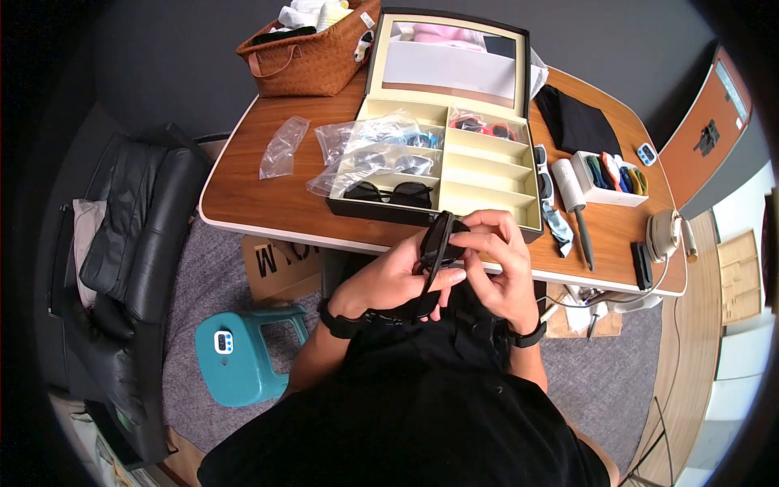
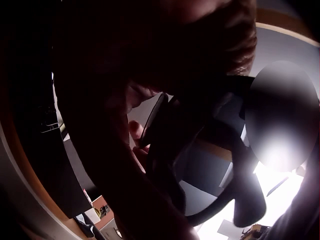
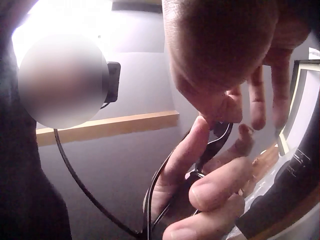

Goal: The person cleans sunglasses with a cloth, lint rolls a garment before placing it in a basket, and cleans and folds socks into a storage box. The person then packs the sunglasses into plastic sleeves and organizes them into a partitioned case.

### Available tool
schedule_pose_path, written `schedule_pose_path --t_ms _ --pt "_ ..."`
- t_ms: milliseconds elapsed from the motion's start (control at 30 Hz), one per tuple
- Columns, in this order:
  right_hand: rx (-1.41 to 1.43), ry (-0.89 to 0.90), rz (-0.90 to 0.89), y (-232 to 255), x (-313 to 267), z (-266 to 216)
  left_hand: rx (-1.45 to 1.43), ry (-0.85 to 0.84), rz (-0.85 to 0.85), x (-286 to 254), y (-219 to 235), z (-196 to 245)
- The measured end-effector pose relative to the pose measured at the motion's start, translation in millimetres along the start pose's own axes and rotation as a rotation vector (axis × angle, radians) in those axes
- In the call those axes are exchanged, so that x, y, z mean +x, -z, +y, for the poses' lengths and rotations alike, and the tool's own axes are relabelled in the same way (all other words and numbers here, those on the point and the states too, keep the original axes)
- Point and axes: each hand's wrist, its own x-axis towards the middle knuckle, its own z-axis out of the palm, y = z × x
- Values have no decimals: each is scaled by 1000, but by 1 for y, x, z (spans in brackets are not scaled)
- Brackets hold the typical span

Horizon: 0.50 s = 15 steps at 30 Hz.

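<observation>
Both hands hold a pair of black sunglasses in front of the body, just off the table's front edge. My left hand grips them from the left, its thumb lying across the frame. From the other side, the fingertips of my right hand pinch part of the black frame, as the right wrist view shows. A dark lens looms close in the left wrist view, where the hand is mostly in shadow. Beyond the hands, an open glasses case with cream compartments holds another pair of black sunglasses.
Clear plastic bags with glasses spill over the case's left side; red sunglasses lie in a back compartment. Rightward are a lint roller, a white box of rolled cloths and a black cloth. A woven basket stands back left.
</observation>
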Motion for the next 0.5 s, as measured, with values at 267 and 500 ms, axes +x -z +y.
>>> schedule_pose_path --t_ms 267,500 --pt "65 39 -136 3 -1 -1 -72 101 -34 -8 11 7" --pt "8 104 -13 0 2 3 21 83 -4 -7 0 11"
